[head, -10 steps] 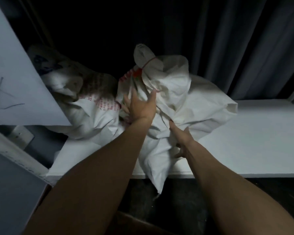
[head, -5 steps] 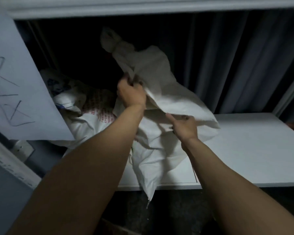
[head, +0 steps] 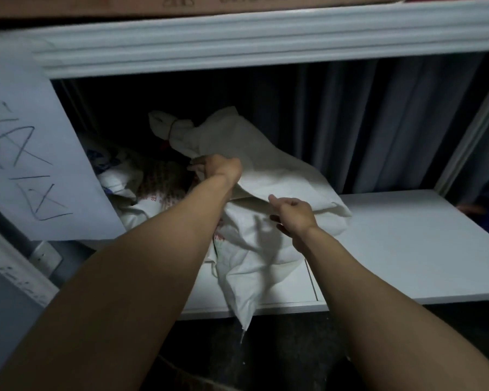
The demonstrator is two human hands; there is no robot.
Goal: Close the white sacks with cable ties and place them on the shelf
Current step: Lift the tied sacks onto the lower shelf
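Note:
A white sack point(head: 266, 170) lies on the white shelf board point(head: 407, 249), its neck point(head: 171, 128) tied off and pointing to the back left. One corner hangs over the shelf's front edge. My left hand point(head: 219, 167) grips a bunch of the sack's cloth just below the neck. My right hand point(head: 292, 214) hovers over the sack's middle with fingers loosely curled and the thumb out, casting a shadow on the cloth and holding nothing. More white sacks point(head: 130, 179) with red and blue print are piled at the shelf's left end, partly under this one.
A paper sheet point(head: 26, 165) with handwriting hangs at the left. The upper shelf's moulded edge point(head: 237, 43) runs overhead with a cardboard box point(head: 181, 4) on it. A grey curtain point(head: 378, 122) closes the back. The shelf board stretches bare to the right.
The sack has come down from a raised position onto the shelf, its tied neck now lower. My right hand has let go of the fold it held. My left hand keeps its grip.

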